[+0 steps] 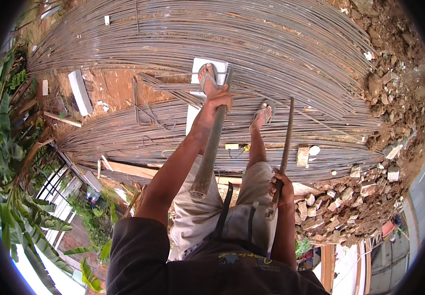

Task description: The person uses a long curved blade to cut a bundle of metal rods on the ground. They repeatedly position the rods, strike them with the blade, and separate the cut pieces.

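Observation:
My left hand (220, 100) is closed around a thick grey-brown pole (212, 145). Its broad cut end points back toward my thighs, and its far end is beside my left foot. In my right hand (282, 188) is a thinner, rusty metal bar (287, 142), which has a notched end near my hip. The bar's far end reaches out past my right foot. Long steel reinforcing bars (271, 59) lie in dense bundles under and ahead of me. My left sandalled foot rests on a white slab (196, 64); my right foot stands among the bars.
Broken rubble and soil (360, 196) pile up along the right. Banana plants (6, 142) grow at the left. A white block (80, 92), a plank (129, 169) and bent steel bars (141, 105) lie at the left. A yellow tape-measure-like item (232, 146) lies between my legs.

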The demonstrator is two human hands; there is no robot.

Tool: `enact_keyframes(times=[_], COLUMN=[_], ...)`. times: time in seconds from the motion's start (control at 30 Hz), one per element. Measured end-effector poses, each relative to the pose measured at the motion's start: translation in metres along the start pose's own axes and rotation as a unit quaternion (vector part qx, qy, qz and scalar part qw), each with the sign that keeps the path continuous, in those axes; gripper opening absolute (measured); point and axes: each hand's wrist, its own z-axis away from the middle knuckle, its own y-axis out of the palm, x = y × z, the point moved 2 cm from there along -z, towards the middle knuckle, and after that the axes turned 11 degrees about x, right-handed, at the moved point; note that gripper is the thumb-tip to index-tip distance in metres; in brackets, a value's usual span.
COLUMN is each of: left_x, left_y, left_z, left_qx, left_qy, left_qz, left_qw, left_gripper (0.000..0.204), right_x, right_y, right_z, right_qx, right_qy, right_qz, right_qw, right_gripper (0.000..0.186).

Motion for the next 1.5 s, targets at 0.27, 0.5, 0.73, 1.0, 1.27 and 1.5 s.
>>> enact_keyframes(times=[0.27,0.5,0.73,1.0,1.27,1.5], left_x=[0.007,0.005,0.028,-0.009,-0.109,-0.114], left_y=[-0.006,-0.013,-0.018,-0.048,-0.038,0.005], left_z=[0.002,0.005,0.009,-0.013,-0.034,-0.059], left_qx=[0.012,-0.003,-0.025,0.09,0.167,0.096], left_qy=[-0.025,-0.051,-0.05,-0.076,0.004,-0.044], left_qz=[-0.022,-0.011,-0.015,-0.005,0.009,0.004], left_qw=[0.999,0.999,0.998,0.993,0.986,0.994], left_gripper=[0.009,0.004,0.012,0.014,0.033,0.037], right_x=[-0.005,0.018,0.041,0.048,0.065,0.122], right_y=[0.035,0.032,0.078,0.117,0.143,0.177], right_z=[-0.007,-0.001,0.016,0.0,0.003,0.009], right_qx=[-0.065,-0.07,-0.08,-0.105,0.17,-0.053], right_qy=[-0.047,-0.041,-0.08,-0.094,-0.218,-0.386], right_qz=[0.099,0.149,0.209,0.24,-0.106,0.192], right_qw=[0.992,0.986,0.971,0.961,0.955,0.901], right_gripper=[0.052,0.053,0.048,0.05,0.054,0.049])
